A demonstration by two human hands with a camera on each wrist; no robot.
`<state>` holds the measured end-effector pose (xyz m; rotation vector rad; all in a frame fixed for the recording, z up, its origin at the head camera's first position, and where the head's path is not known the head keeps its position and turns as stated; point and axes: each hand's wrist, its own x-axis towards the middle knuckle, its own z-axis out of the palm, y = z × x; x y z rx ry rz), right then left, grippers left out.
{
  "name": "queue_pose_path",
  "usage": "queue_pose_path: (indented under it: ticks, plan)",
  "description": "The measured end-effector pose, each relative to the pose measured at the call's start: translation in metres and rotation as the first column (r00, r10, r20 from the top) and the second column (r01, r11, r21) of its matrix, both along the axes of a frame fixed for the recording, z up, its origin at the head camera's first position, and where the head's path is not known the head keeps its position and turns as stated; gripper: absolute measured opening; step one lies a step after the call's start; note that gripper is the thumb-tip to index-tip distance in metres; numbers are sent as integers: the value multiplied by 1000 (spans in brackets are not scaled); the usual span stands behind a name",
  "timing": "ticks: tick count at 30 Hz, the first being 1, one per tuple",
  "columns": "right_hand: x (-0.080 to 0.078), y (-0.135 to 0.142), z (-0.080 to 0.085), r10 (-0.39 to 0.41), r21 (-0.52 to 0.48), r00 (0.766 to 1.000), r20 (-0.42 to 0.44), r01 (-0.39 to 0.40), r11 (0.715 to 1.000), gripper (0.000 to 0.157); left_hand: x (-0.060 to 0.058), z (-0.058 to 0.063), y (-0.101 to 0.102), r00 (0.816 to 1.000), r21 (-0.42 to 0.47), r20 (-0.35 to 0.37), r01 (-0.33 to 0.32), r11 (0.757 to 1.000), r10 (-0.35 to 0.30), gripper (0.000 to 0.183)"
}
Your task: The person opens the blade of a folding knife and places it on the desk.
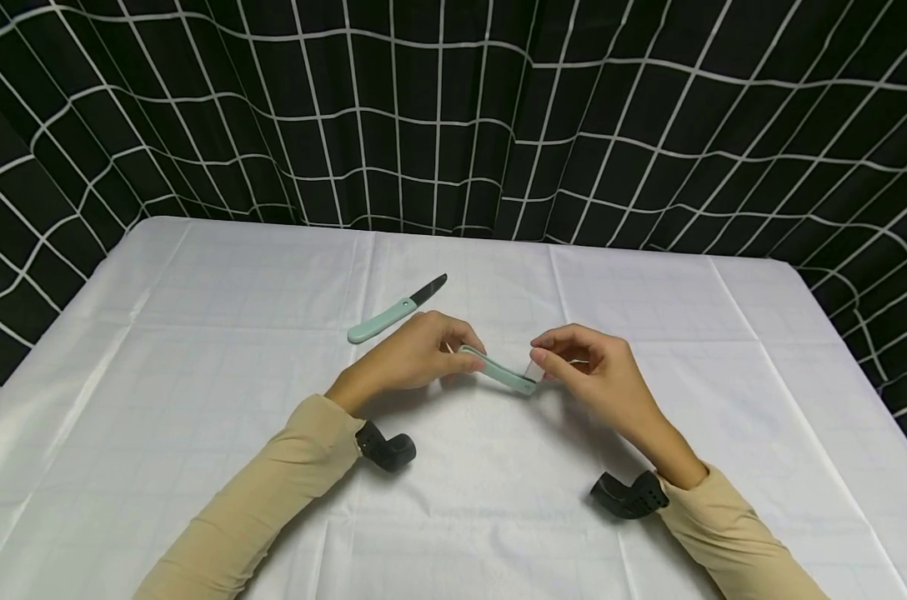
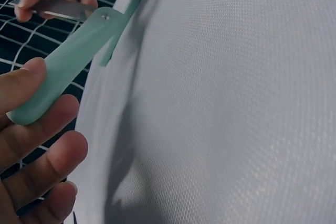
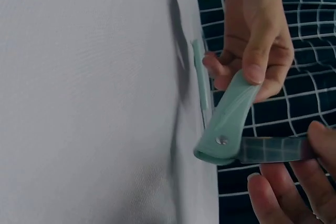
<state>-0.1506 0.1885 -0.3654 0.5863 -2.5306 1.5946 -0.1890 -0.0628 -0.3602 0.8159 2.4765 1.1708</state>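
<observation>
My left hand [image 1: 427,348] grips the mint-green handle of a folding knife [image 1: 502,374] by its end, between thumb and fingers. With thumb and fingertips my right hand [image 1: 602,368] pinches the shiny blade [image 3: 275,149] near its tip. The blade stands out at an angle from the handle at the round pivot pin, partly unfolded. In the left wrist view the handle [image 2: 73,61] runs from the left fingers up to the pivot. A second mint-handled knife [image 1: 382,322] lies on the table beyond my left hand, its dark blade straight out.
A white cloth with fold creases covers the table [image 1: 221,400]. Behind it hangs a black curtain [image 1: 438,117] with a white grid. Black camera mounts sit on both wrists, the left mount [image 1: 388,450] and the right mount [image 1: 629,496] close above the cloth.
</observation>
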Motion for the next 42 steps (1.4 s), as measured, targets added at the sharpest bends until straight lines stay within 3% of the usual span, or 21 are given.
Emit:
queue_pose_path:
  ticks: [5, 14, 19, 25, 29, 33, 35, 42]
  plan:
    - [0, 1, -1, 8, 55, 998, -55, -5, 998, 7, 2, 2, 0, 1000, -55, 7, 8, 998, -8, 14]
    - [-1, 1, -4, -2, 54, 999, -38, 4, 999, 6, 3, 4, 1, 999, -99, 1, 42, 994, -42, 11]
    - [-2, 0, -5, -22, -10, 1000, -9, 22, 1000, 6, 3, 8, 0, 999, -88, -15, 31, 996, -32, 12]
    - [-3, 1, -3, -33, -138, 998, 46, 39, 990, 11, 2, 9, -2, 999, -34, 22, 36, 999, -36, 11]
    - [-4, 2, -1, -46, -246, 995, 87, 66, 967, 15, 0, 8, -6, 997, 20, 65, 31, 999, -32, 10]
    - [-5, 1, 0, -56, -367, 989, 135, 103, 924, 6, -3, 5, -8, 993, 75, 112, 41, 996, -49, 12]
    - [-5, 1, 0, -64, -419, 986, 156, 125, 899, 2, -5, 3, -9, 991, 89, 120, 48, 995, -58, 12]
    - [-6, 1, 1, -86, -526, 978, 190, 175, 832, 10, -6, 5, -11, 991, 151, 117, 42, 988, -61, 11]
